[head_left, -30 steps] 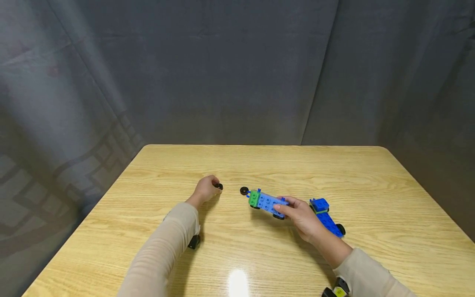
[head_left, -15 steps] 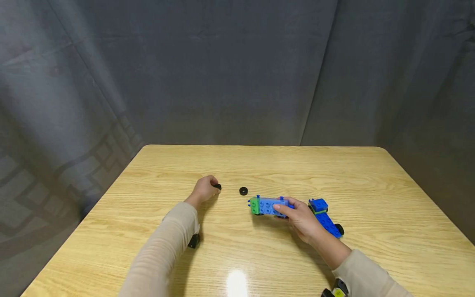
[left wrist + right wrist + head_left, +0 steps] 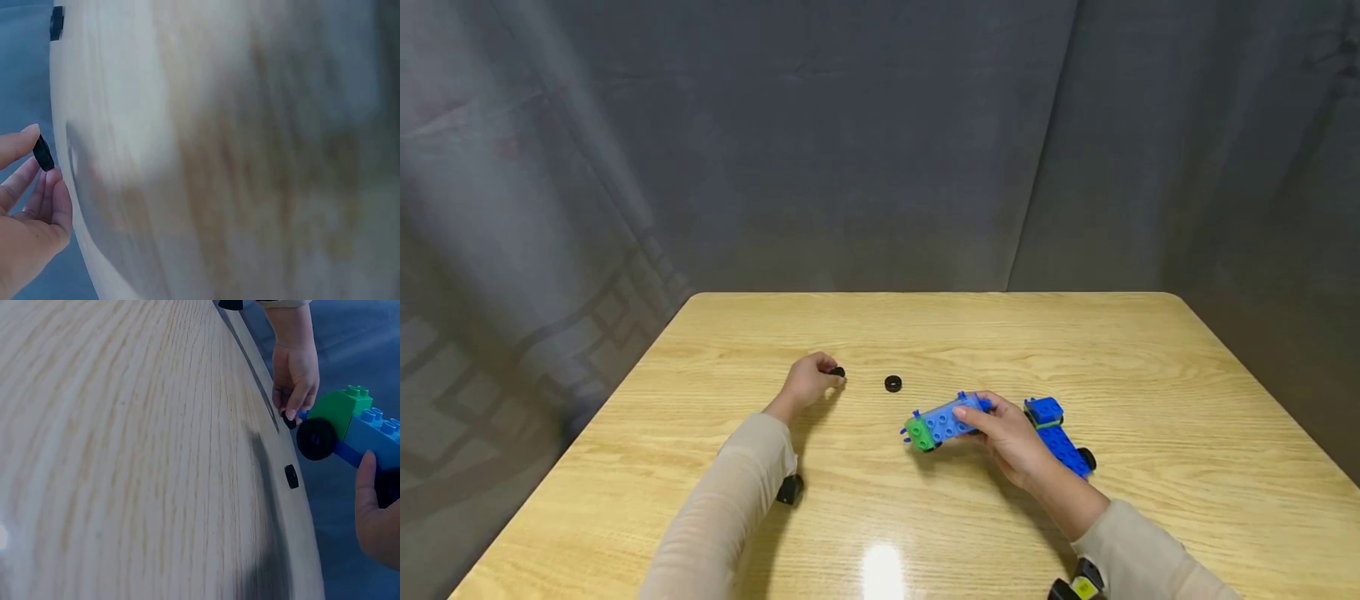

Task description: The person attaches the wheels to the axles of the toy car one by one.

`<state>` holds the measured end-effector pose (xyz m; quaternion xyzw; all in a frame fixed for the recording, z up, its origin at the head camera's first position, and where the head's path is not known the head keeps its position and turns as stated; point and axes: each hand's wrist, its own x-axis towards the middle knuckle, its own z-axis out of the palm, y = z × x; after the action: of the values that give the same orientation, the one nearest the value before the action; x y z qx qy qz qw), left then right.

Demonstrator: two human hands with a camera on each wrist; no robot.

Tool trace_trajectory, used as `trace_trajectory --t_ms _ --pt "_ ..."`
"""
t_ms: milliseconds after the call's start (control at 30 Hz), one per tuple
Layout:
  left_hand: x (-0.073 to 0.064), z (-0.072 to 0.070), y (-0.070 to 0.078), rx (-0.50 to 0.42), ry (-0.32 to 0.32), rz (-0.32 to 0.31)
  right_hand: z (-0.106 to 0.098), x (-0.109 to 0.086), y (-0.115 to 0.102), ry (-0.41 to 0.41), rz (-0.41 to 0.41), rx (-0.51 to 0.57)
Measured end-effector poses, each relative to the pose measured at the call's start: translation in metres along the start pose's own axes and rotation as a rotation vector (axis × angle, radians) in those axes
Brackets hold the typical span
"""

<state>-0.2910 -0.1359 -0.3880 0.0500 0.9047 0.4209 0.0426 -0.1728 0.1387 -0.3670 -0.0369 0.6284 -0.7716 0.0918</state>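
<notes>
At the left middle of the table, my left hand (image 3: 807,381) pinches a small black toy wheel (image 3: 43,153) between thumb and fingers. My right hand (image 3: 1011,437) grips a toy brick car (image 3: 942,423), light blue with a green block at its left end, thumb lying on the studded top. Black wheels show on the car's near side in the right wrist view; blue axle stubs on its far side look bare in the head view. A second black wheel (image 3: 892,383) lies flat on the table between the hands.
Just right of my right hand sits another toy brick car (image 3: 1060,446), dark blue, with black wheels. Everything is on a light wooden table (image 3: 970,333), with a grey curtain (image 3: 850,167) behind its far edge.
The car in my right hand has turned, its green end swinging toward me and away from the loose wheel. My left hand has shifted only slightly left, still pinching its wheel.
</notes>
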Motion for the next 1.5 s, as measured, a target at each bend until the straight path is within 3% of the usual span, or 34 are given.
trace_trajectory --t_ms 367,600,933,1100,1300,1500 --pt "-0.007 0.0 0.013 -0.054 0.019 0.016 -0.002 0.001 0.0 -0.04 -0.021 0.082" --pt "-0.013 0.0 0.021 -0.147 0.032 -0.004 -0.002 0.0 0.0 -0.072 -0.031 0.105" --pt "-0.022 0.004 0.031 -0.191 0.037 0.041 0.002 0.0 -0.001 -0.089 -0.059 0.141" --pt "-0.025 0.007 0.033 -0.223 0.037 0.062 0.002 0.0 0.001 -0.108 -0.065 0.132" --pt "-0.031 0.012 0.042 -0.315 0.016 0.037 0.001 0.0 0.004 -0.114 -0.079 0.093" --pt "-0.038 0.025 0.057 -0.456 -0.059 0.066 0.006 0.0 0.004 -0.105 -0.044 -0.015"
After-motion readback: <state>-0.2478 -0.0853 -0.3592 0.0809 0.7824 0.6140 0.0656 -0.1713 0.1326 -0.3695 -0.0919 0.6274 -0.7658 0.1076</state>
